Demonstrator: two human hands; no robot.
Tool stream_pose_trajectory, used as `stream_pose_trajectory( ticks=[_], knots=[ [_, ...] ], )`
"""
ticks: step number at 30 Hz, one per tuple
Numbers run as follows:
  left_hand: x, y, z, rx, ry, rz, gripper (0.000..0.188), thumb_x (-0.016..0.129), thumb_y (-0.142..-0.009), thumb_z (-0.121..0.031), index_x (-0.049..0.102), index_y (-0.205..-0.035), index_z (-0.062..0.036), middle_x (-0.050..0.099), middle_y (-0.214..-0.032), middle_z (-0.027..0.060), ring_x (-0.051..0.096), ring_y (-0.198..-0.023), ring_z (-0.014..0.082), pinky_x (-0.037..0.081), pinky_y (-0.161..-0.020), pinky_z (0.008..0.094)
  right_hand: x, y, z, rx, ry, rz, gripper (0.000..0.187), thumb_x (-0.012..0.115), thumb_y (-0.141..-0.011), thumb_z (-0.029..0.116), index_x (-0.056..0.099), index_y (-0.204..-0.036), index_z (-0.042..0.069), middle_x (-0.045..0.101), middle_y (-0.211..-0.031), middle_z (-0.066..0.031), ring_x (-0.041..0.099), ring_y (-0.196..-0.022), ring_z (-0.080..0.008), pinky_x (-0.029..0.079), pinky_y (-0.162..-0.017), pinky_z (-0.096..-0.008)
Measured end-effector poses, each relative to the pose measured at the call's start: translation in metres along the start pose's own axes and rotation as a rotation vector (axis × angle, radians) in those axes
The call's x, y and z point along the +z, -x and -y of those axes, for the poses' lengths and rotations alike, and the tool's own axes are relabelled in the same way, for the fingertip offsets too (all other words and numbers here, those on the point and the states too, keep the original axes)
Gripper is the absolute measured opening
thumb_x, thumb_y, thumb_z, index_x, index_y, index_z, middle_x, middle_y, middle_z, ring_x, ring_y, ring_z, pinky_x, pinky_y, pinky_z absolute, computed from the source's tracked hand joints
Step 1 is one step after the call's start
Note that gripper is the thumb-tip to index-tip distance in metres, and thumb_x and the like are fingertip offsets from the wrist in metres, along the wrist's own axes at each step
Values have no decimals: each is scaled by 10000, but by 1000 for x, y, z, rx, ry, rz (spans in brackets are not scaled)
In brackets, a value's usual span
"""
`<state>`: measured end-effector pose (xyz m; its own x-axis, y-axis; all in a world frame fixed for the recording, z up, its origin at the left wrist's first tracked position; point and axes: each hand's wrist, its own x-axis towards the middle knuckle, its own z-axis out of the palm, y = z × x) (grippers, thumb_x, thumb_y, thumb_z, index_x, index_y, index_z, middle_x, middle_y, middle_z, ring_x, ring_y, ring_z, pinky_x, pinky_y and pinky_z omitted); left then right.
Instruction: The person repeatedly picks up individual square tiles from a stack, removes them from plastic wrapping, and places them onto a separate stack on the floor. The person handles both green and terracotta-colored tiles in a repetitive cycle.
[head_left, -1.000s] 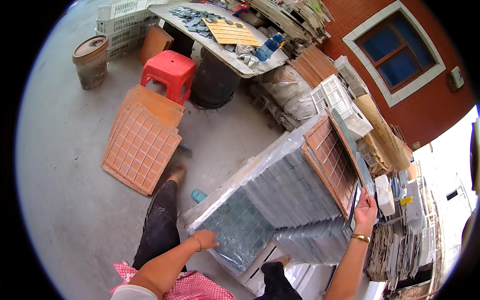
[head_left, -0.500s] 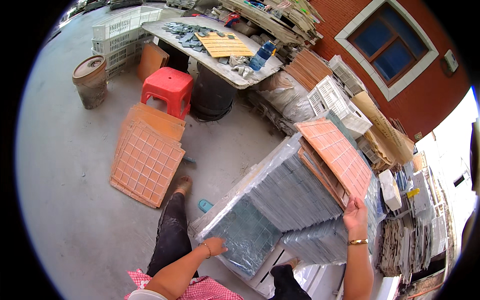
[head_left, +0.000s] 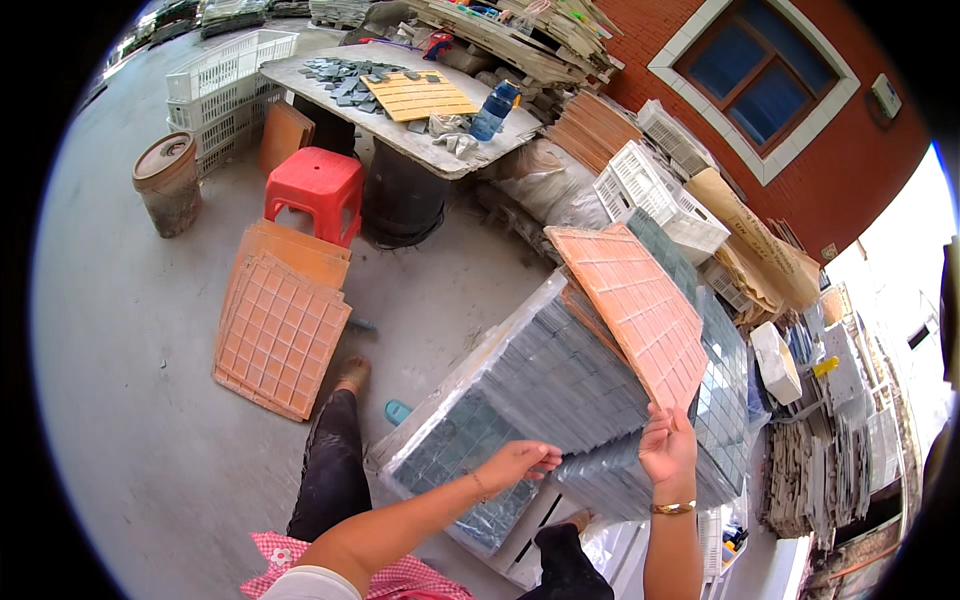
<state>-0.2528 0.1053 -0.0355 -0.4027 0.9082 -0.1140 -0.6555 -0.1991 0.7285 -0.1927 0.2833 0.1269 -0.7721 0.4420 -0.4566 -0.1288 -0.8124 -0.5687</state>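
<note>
My right hand (head_left: 668,445) grips the near corner of an orange gridded tray (head_left: 640,310), thumb and fingers closed on its edge. The tray is tilted over a tall stack of grey mosaic tile sheets (head_left: 570,375), whose dark tiled top shows to its right. Under the tray, the edges of other orange trays (head_left: 595,325) are partly hidden. My left hand (head_left: 522,462) hovers in front of the stack, empty, its fingers loosely extended toward the tray. Below it lies a lower pile of tile sheets (head_left: 450,435) under clear film.
More orange trays (head_left: 280,335) lean against a red stool (head_left: 318,185) at left. A table (head_left: 310,58) bears tile pieces, a yellow tray (head_left: 430,95) and a blue bottle (head_left: 493,112). A lidded bucket (head_left: 168,185), white crates (head_left: 235,75) and a slipper (head_left: 397,411) stand about.
The gridded tray has shifted left with my right hand, uncovering more of the tiled stack top. My left hand has moved up and right, away from the film-covered pile. The view has shifted slightly.
</note>
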Motion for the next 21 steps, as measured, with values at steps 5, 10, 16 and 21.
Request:
stream_pose_trajectory(
  ticks=[5,10,16,21],
  knots=[
    [61,-121,-29,180,902,934,513,335,-787,-557,461,-946,-86,530,-846,52,518,-788,153,426,-771,308,9,-1,-39,28,99,197,358,391,-853,255,465,-928,-88,495,-617,-27,464,-493,-54,402,-409,-133],
    [40,-140,5,114,910,840,564,345,-782,-532,442,-1093,-71,521,-966,95,496,-920,191,398,-810,349,-5,-6,-54,-64,159,284,337,392,-842,270,501,-872,-48,519,-598,-44,465,-499,-102,356,-434,-178],
    [-7,-113,-2,119,675,580,473,372,-794,-447,475,-1034,-52,537,-917,111,508,-872,184,407,-782,335,-14,-10,-69,-17,50,460,293,407,-821,252,502,-808,-25,560,-606,-93,502,-456,-112,389,-409,-194],
    [-15,-119,-25,77,598,550,400,393,-804,-375,502,-985,-35,550,-876,124,518,-832,178,414,-759,324,-15,-15,-55,-99,-51,502,286,400,-818,204,497,-763,-59,552,-563,-110,495,-411,-108,366,-339,-184]
  ],
)
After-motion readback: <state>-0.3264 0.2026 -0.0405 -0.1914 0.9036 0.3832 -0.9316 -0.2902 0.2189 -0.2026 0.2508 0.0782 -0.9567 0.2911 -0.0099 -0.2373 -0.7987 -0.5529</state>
